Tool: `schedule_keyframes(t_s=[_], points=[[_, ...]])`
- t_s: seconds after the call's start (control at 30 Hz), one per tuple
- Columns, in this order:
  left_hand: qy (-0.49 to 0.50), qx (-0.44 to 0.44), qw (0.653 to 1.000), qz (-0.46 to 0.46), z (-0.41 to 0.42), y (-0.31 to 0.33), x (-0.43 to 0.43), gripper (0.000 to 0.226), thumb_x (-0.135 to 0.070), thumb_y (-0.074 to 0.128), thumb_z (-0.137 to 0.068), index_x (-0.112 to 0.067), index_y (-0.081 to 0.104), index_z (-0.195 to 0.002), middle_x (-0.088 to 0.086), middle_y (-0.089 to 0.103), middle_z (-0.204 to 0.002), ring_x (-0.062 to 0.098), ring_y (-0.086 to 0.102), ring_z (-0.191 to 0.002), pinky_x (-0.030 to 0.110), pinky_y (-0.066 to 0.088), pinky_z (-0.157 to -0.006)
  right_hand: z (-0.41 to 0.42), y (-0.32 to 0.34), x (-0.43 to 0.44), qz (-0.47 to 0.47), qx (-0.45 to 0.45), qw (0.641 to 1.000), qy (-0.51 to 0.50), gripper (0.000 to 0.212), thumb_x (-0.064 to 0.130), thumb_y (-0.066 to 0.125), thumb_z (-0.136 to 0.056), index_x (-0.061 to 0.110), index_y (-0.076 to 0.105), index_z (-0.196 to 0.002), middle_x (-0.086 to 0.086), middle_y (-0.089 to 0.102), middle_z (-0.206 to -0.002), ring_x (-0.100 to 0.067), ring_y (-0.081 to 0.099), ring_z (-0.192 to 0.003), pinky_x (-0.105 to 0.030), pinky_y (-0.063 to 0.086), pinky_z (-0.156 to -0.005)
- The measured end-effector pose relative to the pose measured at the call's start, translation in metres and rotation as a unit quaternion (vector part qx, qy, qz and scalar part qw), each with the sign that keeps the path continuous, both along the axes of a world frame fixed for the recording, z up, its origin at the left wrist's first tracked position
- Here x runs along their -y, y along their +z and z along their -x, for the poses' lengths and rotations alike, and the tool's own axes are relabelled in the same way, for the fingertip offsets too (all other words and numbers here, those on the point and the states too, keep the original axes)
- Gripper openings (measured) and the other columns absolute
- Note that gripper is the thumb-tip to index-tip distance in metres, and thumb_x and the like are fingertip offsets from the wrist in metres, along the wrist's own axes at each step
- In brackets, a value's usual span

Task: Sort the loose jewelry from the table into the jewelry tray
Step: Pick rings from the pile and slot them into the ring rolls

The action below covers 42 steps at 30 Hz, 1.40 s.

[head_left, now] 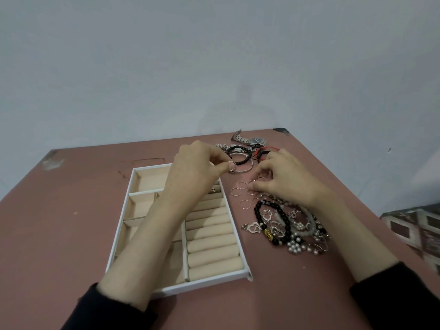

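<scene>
A white jewelry tray (pixel 240 273) with beige compartments and ring rolls lies on the pink table. My left hand (pixel 197 170) hovers over the tray's far right corner, pinching a small ring (pixel 232 167) between thumb and forefinger. My right hand (pixel 285 179) rests on the table to the tray's right, fingertips down on a thin ring (pixel 252 183) among several thin hoop rings (pixel 238 189). A pile of black bead bracelets, heart pendants and pearls (pixel 285 228) lies just in front of that hand. One small piece (pixel 212 191) sits in the ring rolls, partly hidden by my left wrist.
Beyond the hands lie a silver watch (pixel 256 140), a black beaded bracelet (pixel 239 154), a silver bangle (pixel 245 169) and a red and black cord (pixel 260 152). A patterned surface (pixel 414 229) shows past the table's right edge. A wall rises behind the table.
</scene>
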<state>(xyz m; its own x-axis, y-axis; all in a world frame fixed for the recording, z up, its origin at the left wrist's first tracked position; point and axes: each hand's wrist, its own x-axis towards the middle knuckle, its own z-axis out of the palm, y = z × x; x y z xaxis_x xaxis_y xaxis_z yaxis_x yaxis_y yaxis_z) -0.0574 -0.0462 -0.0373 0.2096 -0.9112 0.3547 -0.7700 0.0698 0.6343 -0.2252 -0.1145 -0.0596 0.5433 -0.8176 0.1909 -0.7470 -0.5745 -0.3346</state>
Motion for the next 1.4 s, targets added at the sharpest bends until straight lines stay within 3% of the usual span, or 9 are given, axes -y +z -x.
schedule_keyframes(t_s=[0.27,0.33,0.43,0.5,0.57,0.7,1.0,1.23,1.4], points=[[-0.005,-0.005,1.000,0.001,0.001,0.001,-0.001,0.010,-0.033,0.072,-0.076,-0.024,0.076,-0.079,-0.017,0.041,-0.039,0.002,0.037,-0.048,0.027,0.035,-0.069,-0.004,-0.003,0.003,0.003,0.024,1.000,-0.001,0.011,0.034,0.072,-0.075,0.032,0.065,-0.068,0.012,0.050,-0.070,-0.010,0.042,-0.087,-0.031,0.041,-0.080],[-0.006,-0.008,1.000,-0.001,0.000,0.001,-0.001,0.009,-0.032,0.073,-0.076,-0.024,0.076,-0.079,-0.016,0.042,-0.039,0.002,0.040,-0.045,0.022,0.035,-0.062,-0.004,-0.002,0.003,0.001,0.046,0.999,-0.005,0.014,0.029,0.072,-0.076,0.032,0.065,-0.065,0.013,0.055,-0.066,-0.009,0.046,-0.083,-0.028,0.039,-0.076],[-0.015,-0.018,1.000,-0.003,-0.004,0.003,-0.003,0.007,-0.030,0.074,-0.076,-0.025,0.076,-0.079,-0.016,0.046,-0.035,-0.007,0.045,-0.044,0.009,0.030,-0.046,-0.003,0.003,-0.002,-0.043,0.147,0.988,-0.018,0.011,0.021,0.072,-0.078,0.025,0.068,-0.069,0.011,0.061,-0.062,0.003,0.052,-0.061,-0.014,0.039,-0.059],[-0.015,-0.022,1.000,0.000,-0.009,0.004,-0.006,0.007,-0.030,0.076,-0.074,-0.024,0.075,-0.079,-0.015,0.054,-0.045,-0.006,0.047,-0.047,0.007,0.033,-0.047,-0.003,0.007,-0.005,-0.081,0.230,0.970,-0.022,0.007,0.017,0.072,-0.079,0.021,0.070,-0.073,0.006,0.062,-0.061,0.002,0.049,-0.047,-0.008,0.038,-0.048],[-0.014,-0.018,1.000,0.000,-0.016,0.004,-0.013,0.009,-0.030,0.077,-0.072,-0.023,0.074,-0.075,-0.010,0.061,-0.058,-0.001,0.049,-0.050,0.007,0.034,-0.048,-0.004,0.011,-0.009,-0.108,0.295,0.949,-0.026,0.003,0.017,0.073,-0.079,0.017,0.071,-0.077,0.006,0.059,-0.059,0.002,0.047,-0.043,-0.008,0.035,-0.043],[-0.011,-0.002,1.000,-0.008,-0.037,0.003,-0.035,0.008,-0.030,0.078,-0.071,-0.025,0.072,-0.068,-0.012,0.059,-0.053,-0.005,0.050,-0.052,0.007,0.034,-0.049,-0.017,0.019,-0.024,-0.174,0.375,0.911,-0.008,0.001,0.015,0.072,-0.080,0.015,0.071,-0.081,0.007,0.060,-0.062,0.004,0.049,-0.047,-0.006,0.036,-0.046],[-0.071,-0.024,0.997,-0.032,-0.048,-0.006,-0.062,0.008,-0.027,0.080,-0.068,-0.023,0.074,-0.067,-0.010,0.064,-0.058,-0.005,0.051,-0.057,0.007,0.036,-0.055,-0.054,0.013,-0.045,-0.168,0.371,0.912,0.050,0.002,0.013,0.073,-0.078,0.013,0.071,-0.078,-0.006,0.064,-0.073,-0.003,0.051,-0.061,-0.015,0.043,-0.056],[-0.087,0.072,0.992,-0.050,-0.050,-0.008,-0.060,0.011,-0.025,0.078,-0.071,-0.017,0.073,-0.067,-0.019,0.049,-0.051,-0.011,0.050,-0.059,0.006,0.034,-0.055,-0.054,0.012,-0.045,-0.157,0.359,0.919,0.043,0.003,0.011,0.073,-0.077,0.011,0.070,-0.077,0.002,0.061,-0.066,0.001,0.048,-0.054,-0.009,0.040,-0.051],[-0.113,0.096,0.987,-0.067,-0.052,-0.007,-0.061,0.008,-0.026,0.074,-0.077,-0.022,0.077,-0.083,-0.009,0.068,-0.074,0.000,0.050,-0.060,0.006,0.034,-0.058,-0.055,0.012,-0.045,-0.148,0.356,0.921,0.049,0.004,0.009,0.073,-0.077,0.011,0.070,-0.076,0.003,0.060,-0.064,0.002,0.047,-0.052,-0.007,0.037,-0.051]])
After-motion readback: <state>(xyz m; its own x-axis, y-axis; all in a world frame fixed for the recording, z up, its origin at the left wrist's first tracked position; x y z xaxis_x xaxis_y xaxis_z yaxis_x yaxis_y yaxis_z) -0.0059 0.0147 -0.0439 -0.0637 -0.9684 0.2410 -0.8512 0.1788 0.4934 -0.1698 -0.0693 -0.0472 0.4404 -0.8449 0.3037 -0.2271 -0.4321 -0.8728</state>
